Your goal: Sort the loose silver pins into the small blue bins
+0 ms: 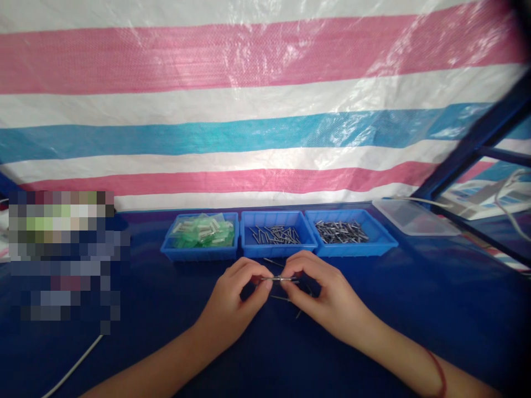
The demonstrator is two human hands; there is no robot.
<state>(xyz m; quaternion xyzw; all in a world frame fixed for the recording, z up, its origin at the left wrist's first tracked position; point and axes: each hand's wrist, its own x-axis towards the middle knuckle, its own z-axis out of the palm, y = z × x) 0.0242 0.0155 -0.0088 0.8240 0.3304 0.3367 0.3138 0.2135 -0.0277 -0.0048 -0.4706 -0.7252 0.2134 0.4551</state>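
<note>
My left hand and my right hand meet over the middle of the blue tabletop, both closed in a pinch. Between their fingertips runs a thin metal pin, roughly level, with a thicker part near the right fingers. More thin ends stick out by the right fingertips; how many pieces are held I cannot tell. A few loose pins lie on the table below and behind the fingers, partly hidden by my right hand. Straight behind the hands stands a blue bin with similar metal pins.
A left bin holds green and clear packets; a right bin holds dark metal pins. A clear plastic lid lies at the back right. A white cable crosses the front left, near a blurred-out area. Striped sheeting hangs behind.
</note>
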